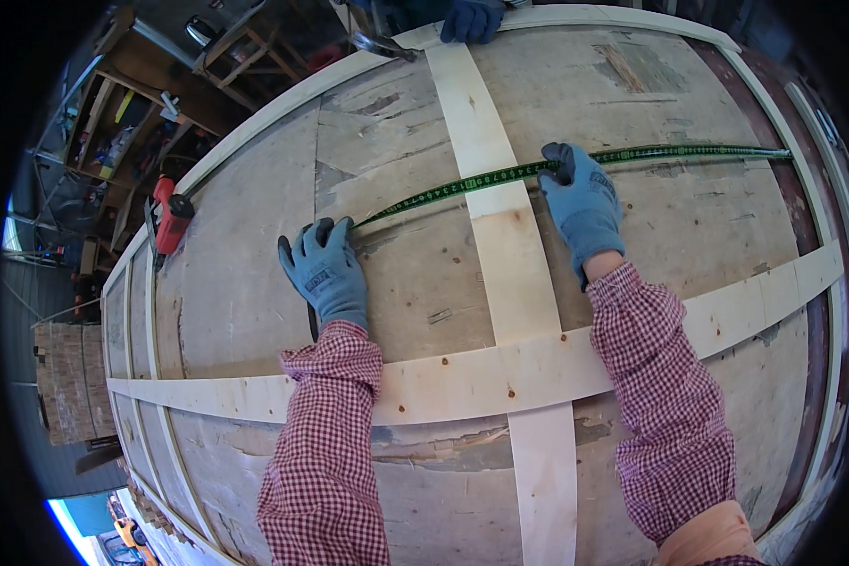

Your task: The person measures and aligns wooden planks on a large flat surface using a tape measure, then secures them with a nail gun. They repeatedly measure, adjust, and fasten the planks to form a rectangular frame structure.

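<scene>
A green tape measure blade [670, 152] stretches across a large plywood panel [245, 274] braced with pale wooden slats [486, 151]. My left hand [325, 271], in a blue glove, grips the tape measure's dark case at the blade's left end. My right hand [583, 201], also blue-gloved, presses the blade down beside the upright slat with its fingertips. The blade's far end reaches the panel's right edge. Both forearms wear red-checked sleeves.
Another person's blue-gloved hand [472, 19] rests on the panel's far edge, beside a metal tool [382, 44]. A red power tool [172, 215] lies at the panel's left edge. Wooden shelves [123, 123] and a stack of planks [71, 377] stand to the left.
</scene>
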`<state>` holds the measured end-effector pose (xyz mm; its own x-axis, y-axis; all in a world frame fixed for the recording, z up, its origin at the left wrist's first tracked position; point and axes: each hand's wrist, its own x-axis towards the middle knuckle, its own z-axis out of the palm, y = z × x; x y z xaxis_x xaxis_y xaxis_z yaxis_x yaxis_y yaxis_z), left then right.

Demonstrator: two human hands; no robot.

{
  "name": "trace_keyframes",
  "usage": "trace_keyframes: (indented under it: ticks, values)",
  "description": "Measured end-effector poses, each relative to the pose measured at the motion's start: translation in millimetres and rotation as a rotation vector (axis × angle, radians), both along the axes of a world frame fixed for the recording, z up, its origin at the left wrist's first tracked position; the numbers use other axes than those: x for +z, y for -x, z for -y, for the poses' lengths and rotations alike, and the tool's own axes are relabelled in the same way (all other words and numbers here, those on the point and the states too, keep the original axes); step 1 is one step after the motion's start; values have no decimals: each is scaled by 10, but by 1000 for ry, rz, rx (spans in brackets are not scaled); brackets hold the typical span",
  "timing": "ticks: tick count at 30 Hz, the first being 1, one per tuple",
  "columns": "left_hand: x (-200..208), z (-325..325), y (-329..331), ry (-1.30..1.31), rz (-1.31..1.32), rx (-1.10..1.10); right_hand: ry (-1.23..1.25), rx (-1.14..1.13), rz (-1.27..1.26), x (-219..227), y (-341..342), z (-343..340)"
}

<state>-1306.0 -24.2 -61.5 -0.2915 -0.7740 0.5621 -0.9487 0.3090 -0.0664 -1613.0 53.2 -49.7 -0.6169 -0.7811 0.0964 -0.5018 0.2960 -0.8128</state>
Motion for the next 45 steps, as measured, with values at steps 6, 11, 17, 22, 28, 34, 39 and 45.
trace_keyframes:
  ticks: [6, 11, 17, 22, 28, 34, 39, 45]
  values:
    - [2, -6, 13, -25, 24, 14, -25, 8, -7, 8, 19, 6]
    - [-21, -7, -15, -25, 43, 32, -32, 10, -3, 14, -6, 5]
    - [-6, -3, 70, -48, 44, 55, -42, -14, -3, 57, 17, -29]
    - [190, -94, 154, -260, 136, 166, 62, 11, -35, 63, -19, -119]
    - [588, -673, -125, -334, 58, 7, 70, 30, -27, 386, -176, -465]
    - [1656, -1860, -746, -314, 77, -179, 142, 249, -601, 1569, -326, -1537]
    - [2224, -3294, -1463, -679, 133, -116, 40, 586, -688, 2103, -852, -2989]
    - [2222, -5046, -1867, -1009, 155, -217, -341, 771, -699, 1950, -1238, -5089]
